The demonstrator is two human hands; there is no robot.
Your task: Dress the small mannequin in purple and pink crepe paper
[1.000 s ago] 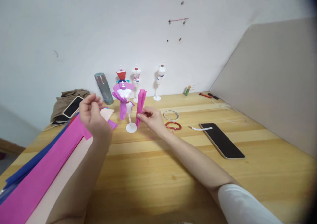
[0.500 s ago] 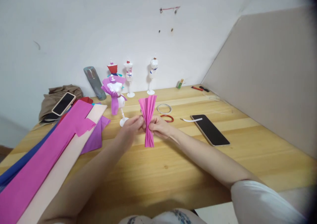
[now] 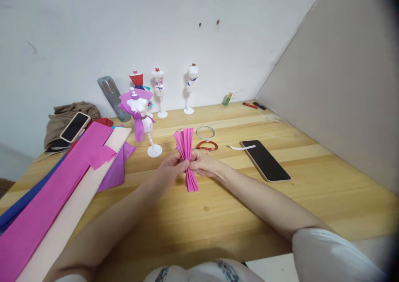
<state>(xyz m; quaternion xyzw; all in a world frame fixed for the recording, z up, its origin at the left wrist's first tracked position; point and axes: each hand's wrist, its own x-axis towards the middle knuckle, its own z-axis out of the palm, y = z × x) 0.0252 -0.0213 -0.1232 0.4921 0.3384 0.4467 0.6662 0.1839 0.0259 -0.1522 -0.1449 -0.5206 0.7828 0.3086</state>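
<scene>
A pleated piece of pink crepe paper [image 3: 186,143], gathered at its middle like a bow, is pinched between both hands above the table. My left hand [image 3: 175,164] is closed on it from the left, thumb across the gathered waist. From the right, my right hand [image 3: 202,162] pinches the same waist. The pleats fan out above and below the fingers. Just behind the hands lie a red-orange ring-shaped tool [image 3: 207,145] and a silver ring [image 3: 205,132]. To the left stands a small white mannequin [image 3: 145,120] draped in purple paper.
Several more mini mannequins [image 3: 188,87] stand by the wall near a grey bottle [image 3: 114,99]. Long pink paper [image 3: 59,186] and cream paper strips [image 3: 77,209] cover the left side. A black phone [image 3: 266,161] with a white strip [image 3: 242,148] lies right. A glue stick [image 3: 228,99] stands at the back.
My left thumb has come across the gathered waist of the pink paper. The paper's lower end has swung to the right. The camera view has tipped slightly downward.
</scene>
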